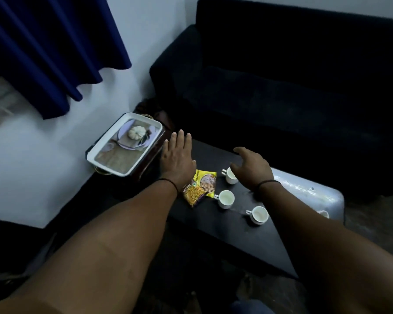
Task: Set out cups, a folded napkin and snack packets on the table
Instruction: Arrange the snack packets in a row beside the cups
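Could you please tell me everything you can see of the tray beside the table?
The tray is rectangular with rounded corners and a raised white rim. Its base carries a printed picture of a pale pumpkin on a plate. It sits tilted on a dark stand by the white wall, left of the dark table. A thin metal loop shows under its near end. Neither hand touches it.

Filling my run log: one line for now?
left hand: open, empty | right hand: open over cup | table: three cups, two packets
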